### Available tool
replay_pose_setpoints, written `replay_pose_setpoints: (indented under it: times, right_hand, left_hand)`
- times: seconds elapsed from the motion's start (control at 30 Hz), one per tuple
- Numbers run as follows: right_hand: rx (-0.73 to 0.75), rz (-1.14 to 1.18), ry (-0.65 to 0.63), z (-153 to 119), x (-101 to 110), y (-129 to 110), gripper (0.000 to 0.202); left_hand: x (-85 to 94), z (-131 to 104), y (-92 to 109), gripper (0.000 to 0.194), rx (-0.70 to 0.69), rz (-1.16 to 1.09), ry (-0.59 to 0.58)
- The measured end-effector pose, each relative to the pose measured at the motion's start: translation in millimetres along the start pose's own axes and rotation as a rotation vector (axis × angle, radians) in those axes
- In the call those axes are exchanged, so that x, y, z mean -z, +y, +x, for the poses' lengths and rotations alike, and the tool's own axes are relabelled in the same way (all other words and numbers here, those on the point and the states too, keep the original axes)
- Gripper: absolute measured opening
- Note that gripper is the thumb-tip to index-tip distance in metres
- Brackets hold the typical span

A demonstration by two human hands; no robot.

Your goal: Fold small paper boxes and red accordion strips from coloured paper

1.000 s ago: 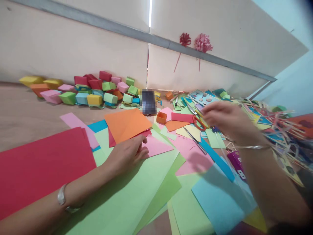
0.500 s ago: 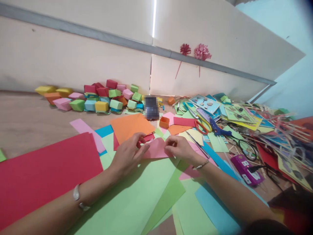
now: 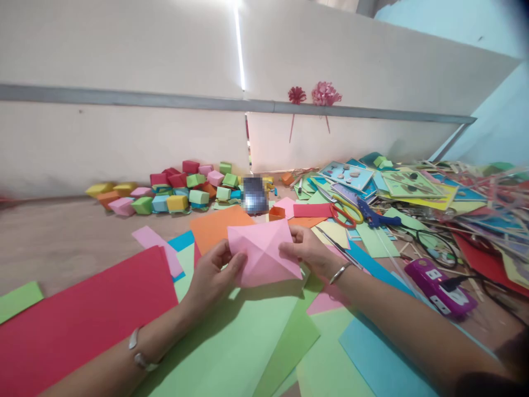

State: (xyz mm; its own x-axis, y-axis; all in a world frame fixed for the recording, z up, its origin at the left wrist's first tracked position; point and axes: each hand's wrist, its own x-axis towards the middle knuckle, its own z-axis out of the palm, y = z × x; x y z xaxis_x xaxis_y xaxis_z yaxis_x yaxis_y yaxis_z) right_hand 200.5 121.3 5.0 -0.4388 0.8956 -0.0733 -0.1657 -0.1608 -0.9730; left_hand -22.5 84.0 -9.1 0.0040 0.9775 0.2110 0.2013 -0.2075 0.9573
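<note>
A pink square of paper (image 3: 264, 251) with diagonal creases is held up, tilted toward me, above a large light green sheet (image 3: 231, 325). My left hand (image 3: 217, 270) pinches its left edge, thumb in front and fingers behind. On the right edge, my right hand (image 3: 308, 249) grips it the same way. An orange sheet (image 3: 217, 223) lies just behind my left hand, and a small open orange paper box (image 3: 276, 213) stands behind the pink paper.
Red sheets (image 3: 91, 309) lie at left. Folded paper blocks (image 3: 177, 203) line the wall. Scissors (image 3: 345, 212), a blue glue gun (image 3: 374, 214), a purple power strip (image 3: 440, 289) and cluttered paper and sticks spread at right. A dark phone-like object (image 3: 254, 194) stands behind.
The pink paper has been raised off the pile and opened out, showing its creases. Both hands now hold its side edges. The camera view has tilted.
</note>
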Motion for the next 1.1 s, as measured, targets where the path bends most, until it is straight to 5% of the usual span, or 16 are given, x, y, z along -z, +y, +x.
replay_pose_setpoints:
  times: [0.43,0.73,0.9,1.03,1.1]
  right_hand:
    - [0.057,0.029,0.067,13.2,6.6,19.1,0.027]
    - [0.098,0.064,0.173,13.2,7.0,14.3,0.020]
    - [0.096,0.042,0.236,12.1,3.4,12.3,0.018]
    - [0.052,0.031,0.266,13.8,1.6,15.1,0.022]
    - [0.028,0.014,0.258,13.5,0.1,16.2,0.023]
  left_hand:
    - [-2.5,-0.6,-3.8,0.040,0.099,-0.088,0.060]
    - [1.1,-1.8,-14.0,0.014,-0.050,-0.024,0.113]
    - [8.0,-5.5,-3.7,0.023,-0.301,0.151,0.107]
    - [6.0,-11.4,7.9,0.039,-0.923,0.743,0.133]
    - [3.7,-12.7,10.6,0.042,-1.120,0.993,0.166]
